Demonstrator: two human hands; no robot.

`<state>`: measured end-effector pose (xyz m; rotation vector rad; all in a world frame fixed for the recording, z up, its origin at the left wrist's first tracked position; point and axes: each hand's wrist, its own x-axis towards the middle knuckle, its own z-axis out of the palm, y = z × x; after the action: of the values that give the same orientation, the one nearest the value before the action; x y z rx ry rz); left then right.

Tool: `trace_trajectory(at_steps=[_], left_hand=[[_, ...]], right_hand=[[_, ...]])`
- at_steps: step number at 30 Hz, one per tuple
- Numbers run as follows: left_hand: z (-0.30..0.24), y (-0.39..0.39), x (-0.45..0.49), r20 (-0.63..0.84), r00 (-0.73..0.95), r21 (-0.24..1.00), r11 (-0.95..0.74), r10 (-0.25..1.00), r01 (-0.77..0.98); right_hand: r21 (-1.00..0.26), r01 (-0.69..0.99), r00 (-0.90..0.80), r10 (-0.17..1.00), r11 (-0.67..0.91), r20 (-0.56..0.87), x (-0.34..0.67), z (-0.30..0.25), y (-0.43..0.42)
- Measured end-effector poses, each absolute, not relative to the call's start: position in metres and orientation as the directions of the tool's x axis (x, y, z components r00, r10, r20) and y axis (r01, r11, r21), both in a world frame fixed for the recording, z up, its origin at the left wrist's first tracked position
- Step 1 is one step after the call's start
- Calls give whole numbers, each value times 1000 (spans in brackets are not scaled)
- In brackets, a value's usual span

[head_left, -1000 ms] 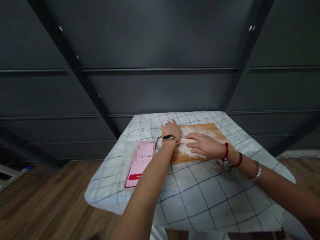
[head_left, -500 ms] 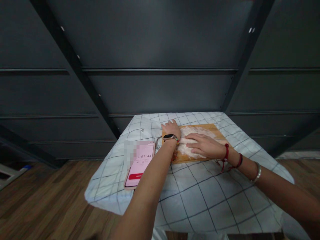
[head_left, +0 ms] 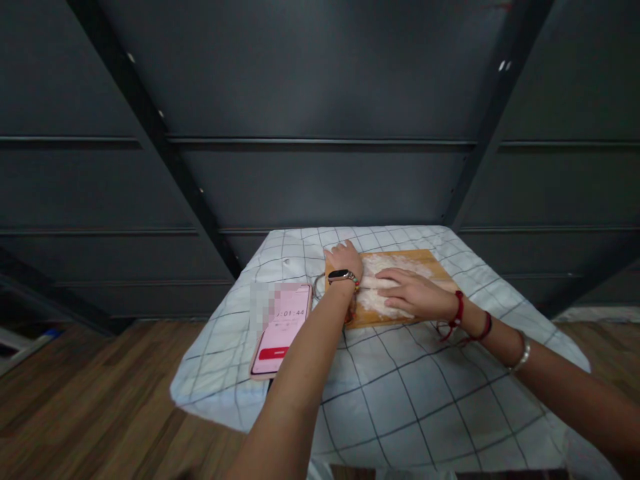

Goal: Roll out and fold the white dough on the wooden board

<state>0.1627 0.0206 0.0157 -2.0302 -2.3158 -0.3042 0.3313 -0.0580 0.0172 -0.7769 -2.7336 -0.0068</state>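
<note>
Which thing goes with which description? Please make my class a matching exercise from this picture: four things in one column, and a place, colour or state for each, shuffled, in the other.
Things:
1. wooden board
2. phone
3. fitness band
4. silver bangle

Descriptions:
A. on the right forearm
B. lit up, mostly pink
C. on the wrist, just behind the left hand
D. dusted with white powder

Right pairs: 1-D, 2-B, 3-C, 4-A
</note>
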Motion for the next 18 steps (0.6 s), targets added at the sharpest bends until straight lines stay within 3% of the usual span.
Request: trace_trajectory(at_steps=[3, 6, 13, 18], left_hand=[[17, 20, 163, 151, -141, 122, 123, 979, 985], [19, 19, 163, 144, -137, 126, 119, 980, 985], [18, 16, 161, 134, -113, 125, 96, 985, 987], [16, 16, 158, 230, -67, 137, 35, 971, 990]], right_hand=[[-188, 522, -774, 555, 832, 307, 339, 23, -57], [-218, 583, -700, 621, 782, 352, 349, 26, -53], [-124, 697, -653, 697, 706, 297, 362, 12, -47], [-71, 740, -647, 736, 669, 200, 365, 14, -46]])
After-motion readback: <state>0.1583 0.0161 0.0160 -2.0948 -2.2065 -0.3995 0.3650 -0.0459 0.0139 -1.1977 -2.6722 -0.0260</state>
